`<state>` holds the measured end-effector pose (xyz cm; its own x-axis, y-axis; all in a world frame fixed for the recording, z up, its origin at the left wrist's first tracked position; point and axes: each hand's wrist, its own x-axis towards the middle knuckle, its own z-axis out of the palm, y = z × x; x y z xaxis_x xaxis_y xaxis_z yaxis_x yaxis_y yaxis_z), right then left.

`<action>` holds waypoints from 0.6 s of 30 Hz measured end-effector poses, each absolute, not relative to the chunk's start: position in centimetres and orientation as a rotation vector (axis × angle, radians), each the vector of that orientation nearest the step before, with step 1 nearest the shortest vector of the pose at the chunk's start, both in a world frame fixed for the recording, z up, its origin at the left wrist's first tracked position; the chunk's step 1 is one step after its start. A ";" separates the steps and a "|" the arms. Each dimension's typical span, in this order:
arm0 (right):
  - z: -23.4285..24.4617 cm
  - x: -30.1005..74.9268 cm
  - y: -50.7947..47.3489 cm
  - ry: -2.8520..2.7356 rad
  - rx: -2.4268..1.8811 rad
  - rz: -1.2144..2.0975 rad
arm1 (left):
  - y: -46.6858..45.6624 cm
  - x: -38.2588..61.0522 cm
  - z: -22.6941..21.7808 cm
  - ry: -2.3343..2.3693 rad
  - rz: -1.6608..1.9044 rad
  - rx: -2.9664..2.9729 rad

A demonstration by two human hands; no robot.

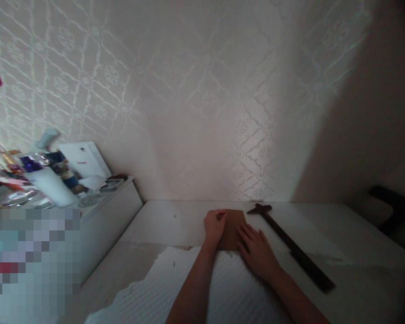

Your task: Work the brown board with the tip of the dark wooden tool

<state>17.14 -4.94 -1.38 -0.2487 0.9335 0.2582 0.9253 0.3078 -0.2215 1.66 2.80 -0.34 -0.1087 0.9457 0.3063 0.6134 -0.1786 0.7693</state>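
A brown piece of cardboard (232, 234) lies between my two hands, at the far edge of a white quilted cloth. My left hand (216, 226) is at the cardboard's left side with its fingers curled closed. Whatever those fingers pinch, if anything, is hidden or too small to name. My right hand (259, 253) lies flat, fingers stretched out over the cardboard's right edge. A dark hammer (290, 243) lies to the right of my right hand, its head towards the wall and its handle slanting towards me.
The white quilted cloth (158, 285) covers part of the pale work surface (135, 231). On the left, a higher white cabinet (111, 225) carries cluttered bottles, a white box (84, 159) and small items. A patterned wall (195, 112) rises behind. A dark curved object (391, 202) is at the right.
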 end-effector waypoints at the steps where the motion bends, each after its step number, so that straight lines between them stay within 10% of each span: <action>1: -1.6 16.9 -4.7 -2.237 -1.684 0.056 | 2.8 1.7 -0.4 1.704 1.205 1.803; 18: -1.4 16.8 -4.8 -2.210 -1.703 0.097 | 2.8 0.4 -0.5 1.723 1.015 2.067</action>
